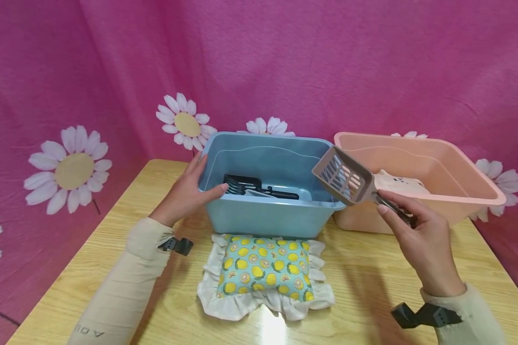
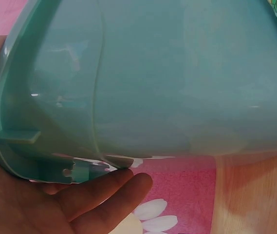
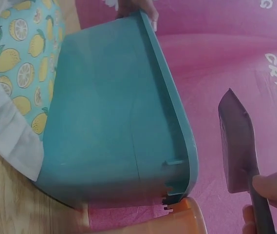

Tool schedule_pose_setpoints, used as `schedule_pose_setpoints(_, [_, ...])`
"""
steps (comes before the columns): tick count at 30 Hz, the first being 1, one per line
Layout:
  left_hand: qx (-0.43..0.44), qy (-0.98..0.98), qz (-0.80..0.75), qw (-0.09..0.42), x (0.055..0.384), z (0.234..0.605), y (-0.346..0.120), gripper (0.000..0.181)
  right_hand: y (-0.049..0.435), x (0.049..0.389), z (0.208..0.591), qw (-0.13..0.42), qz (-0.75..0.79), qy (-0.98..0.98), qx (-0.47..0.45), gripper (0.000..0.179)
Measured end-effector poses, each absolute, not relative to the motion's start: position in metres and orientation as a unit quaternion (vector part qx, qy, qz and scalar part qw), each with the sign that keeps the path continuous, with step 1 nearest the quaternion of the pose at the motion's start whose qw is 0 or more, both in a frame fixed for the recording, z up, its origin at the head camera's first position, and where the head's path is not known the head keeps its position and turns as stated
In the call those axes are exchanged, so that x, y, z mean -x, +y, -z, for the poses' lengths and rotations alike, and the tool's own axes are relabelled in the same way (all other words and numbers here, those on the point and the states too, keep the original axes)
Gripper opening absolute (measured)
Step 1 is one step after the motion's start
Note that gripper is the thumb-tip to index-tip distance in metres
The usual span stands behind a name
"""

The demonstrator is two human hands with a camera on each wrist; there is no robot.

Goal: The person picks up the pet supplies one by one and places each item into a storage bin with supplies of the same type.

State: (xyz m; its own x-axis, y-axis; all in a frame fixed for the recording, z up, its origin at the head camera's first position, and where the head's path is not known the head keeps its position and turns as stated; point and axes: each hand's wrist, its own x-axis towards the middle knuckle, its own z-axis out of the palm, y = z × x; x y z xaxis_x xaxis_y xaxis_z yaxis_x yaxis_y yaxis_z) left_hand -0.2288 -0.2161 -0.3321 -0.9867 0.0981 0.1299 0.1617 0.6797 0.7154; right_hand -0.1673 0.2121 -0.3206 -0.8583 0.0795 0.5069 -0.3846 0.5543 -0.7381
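Scoop (image 1: 364, 186), taupe and slotted, held aloft in right hand (image 1: 425, 235), with thumb and fingers closed around the handle. Blade tilted, near the right end of blue tub (image 1: 263, 218) and the left end of pink tub (image 1: 367, 220), overlapping both in the head view. Seen nearly edge-on in the right wrist view, apart from the blue rim.

Left hand (image 1: 187, 189) on the front left corner of the blue tub, gripping the rim: thumb over the front lip, fingers along the outer left side. In the left wrist view, two fingers stretched beside the wall; contact of the tips hard to tell.

Blue tub upright toward the far edge of the wooden table (image 1: 177, 306), a little left of its middle. On its floor, toward the left, black tools (image 1: 285, 194) and a pale flat piece (image 1: 259, 193), partly hidden by the front wall. Pink tub toward the far right corner, close beside the blue one; touching or not, cannot tell. Inside, a cream item (image 1: 399, 183) with dark marks, lower part hidden behind the rim.

Between the blue tub and the near edge, a pillow (image 1: 265, 268) lying flat, printed with lemons and edged with white ruffles. Cream sleeves (image 1: 116, 282) on both arms, a black strap (image 1: 181, 246) around each wrist. Behind, a magenta curtain (image 1: 349, 62) with large white daisies (image 1: 74, 171).
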Motion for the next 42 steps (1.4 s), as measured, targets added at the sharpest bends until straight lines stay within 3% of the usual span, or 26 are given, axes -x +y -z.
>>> schedule_pose_setpoints(42, [0.071,-0.919,0.386,0.043,0.227,0.331,-0.215,0.101,0.182,0.221,0.314,0.226,-0.5,-0.823,-0.146,0.032])
